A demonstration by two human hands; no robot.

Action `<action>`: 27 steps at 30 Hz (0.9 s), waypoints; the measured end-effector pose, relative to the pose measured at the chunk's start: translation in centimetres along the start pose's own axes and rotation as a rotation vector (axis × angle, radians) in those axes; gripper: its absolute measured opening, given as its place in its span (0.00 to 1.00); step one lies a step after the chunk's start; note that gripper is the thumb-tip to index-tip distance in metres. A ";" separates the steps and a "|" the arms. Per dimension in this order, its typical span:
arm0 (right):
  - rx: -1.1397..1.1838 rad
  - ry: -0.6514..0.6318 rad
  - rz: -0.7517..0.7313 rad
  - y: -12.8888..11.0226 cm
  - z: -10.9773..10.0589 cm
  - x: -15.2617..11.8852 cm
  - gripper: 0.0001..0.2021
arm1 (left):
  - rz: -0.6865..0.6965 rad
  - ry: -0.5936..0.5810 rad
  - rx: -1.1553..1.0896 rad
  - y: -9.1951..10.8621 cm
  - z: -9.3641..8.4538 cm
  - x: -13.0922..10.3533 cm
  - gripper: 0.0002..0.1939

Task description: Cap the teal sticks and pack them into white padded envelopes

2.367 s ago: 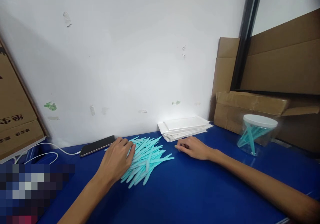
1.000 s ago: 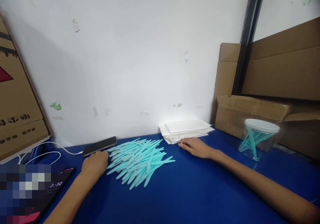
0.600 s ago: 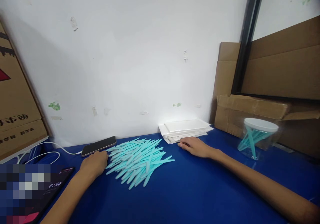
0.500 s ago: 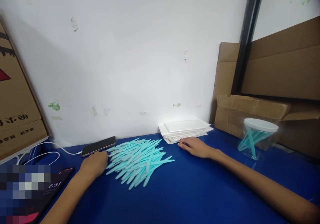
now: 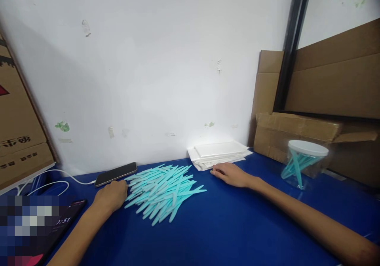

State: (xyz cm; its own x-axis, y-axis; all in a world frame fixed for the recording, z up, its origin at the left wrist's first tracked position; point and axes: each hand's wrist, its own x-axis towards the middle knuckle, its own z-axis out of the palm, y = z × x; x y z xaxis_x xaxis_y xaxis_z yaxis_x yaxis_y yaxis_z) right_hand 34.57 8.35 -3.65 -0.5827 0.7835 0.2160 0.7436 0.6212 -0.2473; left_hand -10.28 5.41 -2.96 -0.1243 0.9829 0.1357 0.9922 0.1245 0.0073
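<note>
A loose pile of slim, tapered turquoise plastic sticks [image 5: 163, 190] lies on the blue table. Their exact kind is too small to tell. My left hand [image 5: 112, 195] rests at the pile's left edge, knuckles up and fingers curled under; no stick shows in it. Farther right, my right hand [image 5: 229, 174] lies on the table with its fingers loosely curled together and nothing visible in them. Its fingertips are close to the front edge of a stack of white sheets or flat packets [image 5: 221, 150].
A clear tub with a white lid [image 5: 308, 148] holds several similar sticks at the right. Behind my left hand is a phone [image 5: 115, 174] on a white cable. A larger lit screen [image 5: 63, 222] lies front left. Cardboard boxes [image 5: 299, 133] and a white wall bound the table.
The whole view has shifted very slightly to the left. Both hands, the pile and the tub keep their places on the table.
</note>
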 end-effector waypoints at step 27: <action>-0.004 0.003 -0.002 0.2 0.3 0.1 0.19 | 0.006 -0.135 0.133 0.1 -0.4 0.0 0.20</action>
State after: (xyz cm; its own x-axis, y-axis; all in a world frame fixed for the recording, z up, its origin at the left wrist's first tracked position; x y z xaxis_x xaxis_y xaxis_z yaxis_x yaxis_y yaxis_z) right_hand 34.58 8.54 -3.92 -0.5835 0.7819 0.2192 0.7436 0.6230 -0.2428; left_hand -10.13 5.32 -2.58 -0.1278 0.9918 0.0012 0.9839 0.1269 -0.1257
